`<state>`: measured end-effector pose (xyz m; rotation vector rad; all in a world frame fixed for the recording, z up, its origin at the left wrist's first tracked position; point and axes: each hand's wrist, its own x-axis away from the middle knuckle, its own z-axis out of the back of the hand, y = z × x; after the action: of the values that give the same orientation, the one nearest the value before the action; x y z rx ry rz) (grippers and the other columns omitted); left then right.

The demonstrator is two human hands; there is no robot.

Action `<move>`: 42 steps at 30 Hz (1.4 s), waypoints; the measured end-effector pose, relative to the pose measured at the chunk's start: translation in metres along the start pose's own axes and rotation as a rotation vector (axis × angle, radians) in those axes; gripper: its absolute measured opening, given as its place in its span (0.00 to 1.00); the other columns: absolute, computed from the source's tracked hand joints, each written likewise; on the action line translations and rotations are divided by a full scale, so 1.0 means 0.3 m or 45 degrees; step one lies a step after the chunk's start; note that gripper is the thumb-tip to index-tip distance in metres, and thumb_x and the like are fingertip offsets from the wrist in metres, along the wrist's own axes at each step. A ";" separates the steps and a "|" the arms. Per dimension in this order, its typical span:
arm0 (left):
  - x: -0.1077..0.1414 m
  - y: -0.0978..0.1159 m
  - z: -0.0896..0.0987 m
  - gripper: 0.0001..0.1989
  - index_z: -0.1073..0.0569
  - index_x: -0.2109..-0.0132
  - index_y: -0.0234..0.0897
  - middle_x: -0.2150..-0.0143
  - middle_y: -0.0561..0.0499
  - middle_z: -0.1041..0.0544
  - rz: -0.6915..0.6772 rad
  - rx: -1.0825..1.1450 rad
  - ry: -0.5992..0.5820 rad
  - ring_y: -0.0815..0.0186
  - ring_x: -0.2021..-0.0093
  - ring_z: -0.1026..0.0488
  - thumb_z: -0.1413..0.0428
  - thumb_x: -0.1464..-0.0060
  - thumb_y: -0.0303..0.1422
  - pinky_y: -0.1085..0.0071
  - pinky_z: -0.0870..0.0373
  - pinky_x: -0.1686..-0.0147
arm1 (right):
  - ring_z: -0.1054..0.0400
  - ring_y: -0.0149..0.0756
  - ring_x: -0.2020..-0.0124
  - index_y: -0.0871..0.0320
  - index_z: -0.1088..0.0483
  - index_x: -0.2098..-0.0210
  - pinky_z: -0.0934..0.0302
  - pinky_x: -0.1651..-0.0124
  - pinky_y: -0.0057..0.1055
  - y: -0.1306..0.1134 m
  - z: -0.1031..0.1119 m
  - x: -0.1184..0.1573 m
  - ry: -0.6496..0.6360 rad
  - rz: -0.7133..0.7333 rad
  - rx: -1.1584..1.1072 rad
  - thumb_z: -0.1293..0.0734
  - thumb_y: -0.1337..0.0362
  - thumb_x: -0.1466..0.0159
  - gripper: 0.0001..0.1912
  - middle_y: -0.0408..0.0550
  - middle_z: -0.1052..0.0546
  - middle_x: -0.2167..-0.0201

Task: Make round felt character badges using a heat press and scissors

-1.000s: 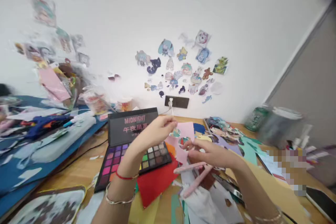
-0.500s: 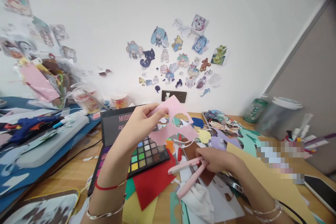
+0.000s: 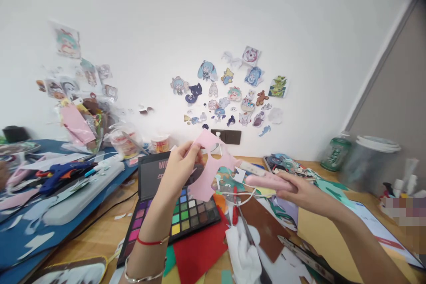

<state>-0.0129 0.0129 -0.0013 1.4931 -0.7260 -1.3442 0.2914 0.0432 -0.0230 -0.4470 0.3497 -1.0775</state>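
Pinched between my left thumb and fingers is a pink craft sheet with rounded pieces cut out of it. My left hand holds it upright by its upper left edge, above an eyeshadow palette. My right hand grips a pink two-armed tool, which looks like a small hair straightener, near its joined end. Its arms spread apart and point left. The farther arm's tip meets the sheet's right edge in view; I cannot tell whether they touch. A white cord loops below.
A red sheet, a brown sheet, a white cloth and large scissors crowd the desk. At left lies a blue glue gun. A green bottle, a lidded tub and a lit tablet stand or lie right.
My right hand has lifted the pink tool up and turned it, bringing its arms beside the sheet. The pink sheet has been turned in my left hand. The view has tilted upward and shifted left.
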 end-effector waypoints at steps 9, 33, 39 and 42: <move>0.052 0.028 -0.083 0.16 0.33 0.72 0.35 0.76 0.54 0.32 -0.125 -0.232 -0.396 0.70 0.74 0.36 0.54 0.41 0.39 0.74 0.41 0.73 | 0.35 0.38 0.68 0.55 0.34 0.61 0.44 0.66 0.31 -0.083 0.032 0.031 0.221 -0.038 -0.102 0.46 0.43 0.40 0.23 0.44 0.29 0.69; 0.080 0.069 -0.055 0.17 0.37 0.47 0.41 0.52 0.47 0.33 -0.218 -0.072 -0.456 0.63 0.53 0.33 0.47 0.44 0.36 0.69 0.35 0.55 | 0.36 0.39 0.65 0.53 0.34 0.71 0.44 0.55 0.40 -0.144 0.032 0.062 0.512 0.303 0.379 0.40 0.51 0.39 0.14 0.43 0.27 0.72; 0.083 0.078 -0.060 0.11 0.27 0.54 0.43 0.54 0.50 0.28 -0.565 -0.200 -0.456 0.66 0.52 0.32 0.43 0.46 0.32 0.72 0.36 0.53 | 0.39 0.31 0.76 0.56 0.34 0.68 0.50 0.48 0.44 -0.125 0.020 0.045 0.748 0.699 0.585 0.36 0.58 0.41 0.08 0.41 0.30 0.78; 0.085 0.076 -0.051 0.14 0.27 0.52 0.44 0.55 0.50 0.27 -0.646 -0.194 -0.466 0.66 0.54 0.31 0.41 0.48 0.30 0.72 0.34 0.55 | 0.38 0.31 0.76 0.57 0.34 0.68 0.49 0.49 0.44 -0.138 0.026 0.055 0.839 0.752 0.591 0.35 0.60 0.42 0.07 0.42 0.29 0.77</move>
<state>0.0110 -0.0140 0.0085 1.3725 -0.4624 -2.0472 0.2707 0.0132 0.0037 0.4297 0.7357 -0.6612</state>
